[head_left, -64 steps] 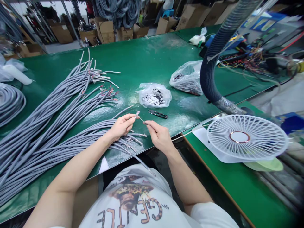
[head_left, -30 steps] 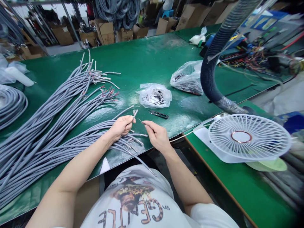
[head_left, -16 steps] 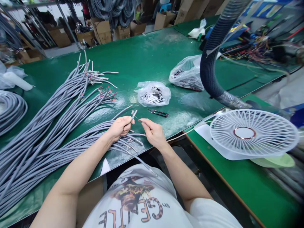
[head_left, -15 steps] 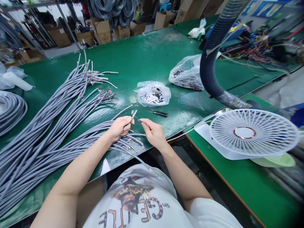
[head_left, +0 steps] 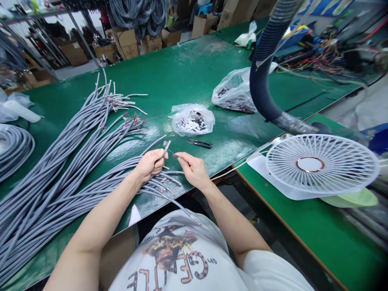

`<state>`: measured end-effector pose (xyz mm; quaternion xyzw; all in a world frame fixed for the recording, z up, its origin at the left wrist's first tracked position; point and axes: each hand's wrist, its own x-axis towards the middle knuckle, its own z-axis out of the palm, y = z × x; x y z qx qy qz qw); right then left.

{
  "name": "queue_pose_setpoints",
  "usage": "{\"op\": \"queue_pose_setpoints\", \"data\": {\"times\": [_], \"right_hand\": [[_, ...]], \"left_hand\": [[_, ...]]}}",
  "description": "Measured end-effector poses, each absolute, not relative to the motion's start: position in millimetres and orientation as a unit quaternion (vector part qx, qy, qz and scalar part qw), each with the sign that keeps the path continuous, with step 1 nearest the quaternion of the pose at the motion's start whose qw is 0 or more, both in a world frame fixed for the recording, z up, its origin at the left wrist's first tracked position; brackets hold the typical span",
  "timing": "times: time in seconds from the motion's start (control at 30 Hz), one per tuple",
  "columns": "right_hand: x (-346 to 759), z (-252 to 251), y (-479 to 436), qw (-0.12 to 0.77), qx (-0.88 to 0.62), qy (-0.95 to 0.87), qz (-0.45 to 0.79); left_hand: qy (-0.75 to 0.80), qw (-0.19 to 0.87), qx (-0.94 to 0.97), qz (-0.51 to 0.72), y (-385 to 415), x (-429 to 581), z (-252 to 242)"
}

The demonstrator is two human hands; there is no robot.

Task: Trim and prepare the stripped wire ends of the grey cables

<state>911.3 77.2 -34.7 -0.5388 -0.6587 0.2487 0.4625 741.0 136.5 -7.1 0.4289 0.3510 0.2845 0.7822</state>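
Observation:
My left hand (head_left: 150, 163) is closed round the stripped end of a grey cable (head_left: 166, 145), holding it up just above the green table (head_left: 182, 76). My right hand (head_left: 190, 167) pinches a thin wire strand (head_left: 171, 152) that runs from that cable end. Both hands hover over a bundle of grey cables (head_left: 69, 178) near the table's front edge. Small black snips (head_left: 199, 143) lie on the table just beyond my right hand.
Two clear plastic bags of small parts (head_left: 192, 119) (head_left: 233, 94) lie further back. A ribbed dark hose (head_left: 264, 68) curves down on the right above a white fan grille (head_left: 321, 165). More grey cables (head_left: 100, 117) fan out left, with a coil (head_left: 13, 147) at the far left.
Both hands have stayed together at the cable end, the right hand drawing slightly closer to the left. The view has shifted a little; nothing was picked up or let go.

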Motion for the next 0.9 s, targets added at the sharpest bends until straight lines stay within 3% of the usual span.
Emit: {"op": "queue_pose_setpoints", "data": {"times": [0.9], "right_hand": [[906.5,-34.3,77.3,0.532,-0.52,-0.629,0.226]], "left_hand": [[0.35,0.779,0.436,0.285,136.2,741.1,-8.8]]}}
